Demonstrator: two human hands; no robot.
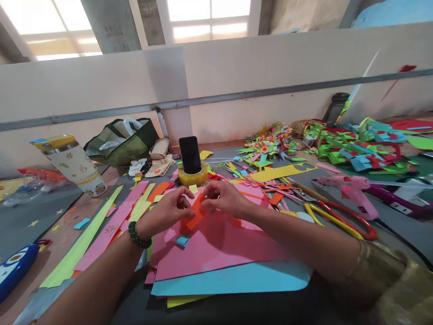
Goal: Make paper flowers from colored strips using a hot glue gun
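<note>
A piece of bright orange paper point(194, 217), bent and slightly blurred, is held between my two hands above a stack of coloured sheets. My right hand point(226, 198) pinches its upper edge with thumb and fingers. On the other side my left hand point(174, 208), with a dark green bead bracelet at the wrist, has its fingers curled and its thumb against the paper's left edge. Under the hands lies a pink sheet point(216, 253) over a light blue sheet point(233, 279). A small folded blue paper piece point(182, 241) rests on the pink sheet.
A phone point(190, 155) leans upright in a yellow tape roll point(196, 175). Right are scissors point(324, 214) and a pink glue gun point(348, 187) with a lit red light. A patterned tumbler point(72, 164) and paper strips point(108, 230) stand left. Paper flowers point(270, 142) lie behind.
</note>
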